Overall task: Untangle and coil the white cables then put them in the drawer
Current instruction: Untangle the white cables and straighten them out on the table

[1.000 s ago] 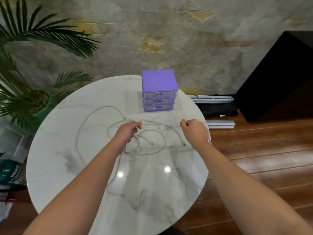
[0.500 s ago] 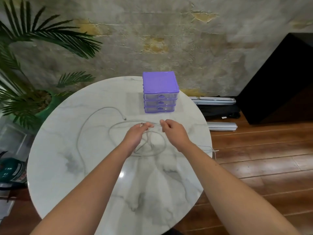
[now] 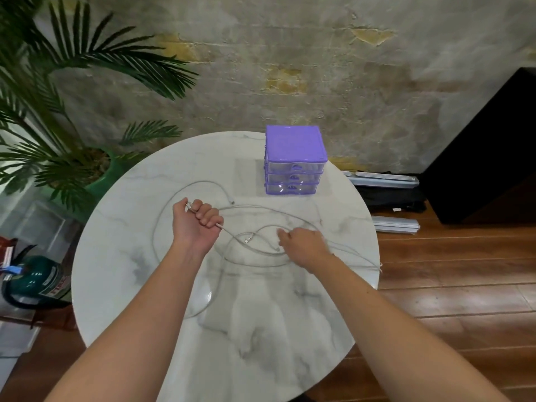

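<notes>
White cables (image 3: pixel 261 211) lie tangled in loose loops across the middle of the round marble table (image 3: pixel 121 256). My left hand (image 3: pixel 195 224) is fisted palm-up around one cable, whose plug end sticks out past my thumb. My right hand (image 3: pixel 303 245) rests low on the tangle to the right, fingers curled on a strand; whether it pinches that strand is hidden by the back of the hand. A purple drawer unit (image 3: pixel 294 161) with three clear drawers, all shut, stands at the table's far side. One cable end (image 3: pixel 378 266) reaches the right rim.
A potted palm (image 3: pixel 72 158) in a green pot stands left of the table. A green cylinder (image 3: pixel 32 281) lies on the floor at the lower left. A black cabinet (image 3: pixel 493 146) and grey metal bars (image 3: pixel 394 224) sit to the right on the wooden floor.
My left hand has drawn the cable end out to the left and turned palm-up. My right hand has dropped down and to the right onto the tangle.
</notes>
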A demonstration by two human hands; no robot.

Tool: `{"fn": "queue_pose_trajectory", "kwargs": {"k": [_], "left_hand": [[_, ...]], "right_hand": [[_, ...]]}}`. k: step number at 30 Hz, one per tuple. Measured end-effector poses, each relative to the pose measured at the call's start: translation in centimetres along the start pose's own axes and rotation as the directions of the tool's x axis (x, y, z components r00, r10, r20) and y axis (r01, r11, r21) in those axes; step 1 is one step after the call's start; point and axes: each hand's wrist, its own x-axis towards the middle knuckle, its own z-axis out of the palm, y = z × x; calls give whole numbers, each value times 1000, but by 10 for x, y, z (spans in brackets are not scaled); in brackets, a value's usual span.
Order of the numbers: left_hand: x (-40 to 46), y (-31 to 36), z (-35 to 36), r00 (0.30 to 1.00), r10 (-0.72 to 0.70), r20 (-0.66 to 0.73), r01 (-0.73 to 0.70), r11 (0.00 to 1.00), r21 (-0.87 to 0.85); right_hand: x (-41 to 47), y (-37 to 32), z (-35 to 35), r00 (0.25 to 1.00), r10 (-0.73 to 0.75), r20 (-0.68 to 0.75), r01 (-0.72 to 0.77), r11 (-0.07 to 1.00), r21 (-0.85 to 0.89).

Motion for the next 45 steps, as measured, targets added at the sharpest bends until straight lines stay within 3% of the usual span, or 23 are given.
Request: {"fn": "queue_pose_trajectory", "kwargs": {"k": [3,5,9,13,19,24,30,34,40,45], "left_hand": [[-2,3,2,999,13,31,-11,997,-81],[-2,8,1,999,35,35,-31,994,-107],[2,19,-10,998,58,6,-56,985,-163],[9,19,-19,993,75,-87,-91,976,-197],[5,8,-31,967,120,-225,-149,982,-115],[2,11,-34,953,168,-250,-176,984,-11],[1,27,-41,932,225,-285,-216,974,62],[-3,33,-56,943,202,-266,-208,978,6],[-14,48,-65,969,147,-197,-149,989,3],[-17,59,-70,975,124,-184,-126,992,-1]], "right_hand": [[-11,-41,4,988,-136,75,94,907,409],[-15,-51,10,982,-167,85,104,865,491],[-16,-36,12,993,-81,-82,104,940,325],[-14,2,15,979,86,-185,-49,979,197],[-17,46,25,941,266,-211,-231,957,177],[-16,48,22,905,263,-335,-206,959,197],[-20,54,47,940,320,-121,-306,944,122],[-13,47,50,952,297,-74,-290,952,100],[2,31,51,955,226,194,-249,963,102],[23,-22,57,974,123,193,-174,946,273]]}}
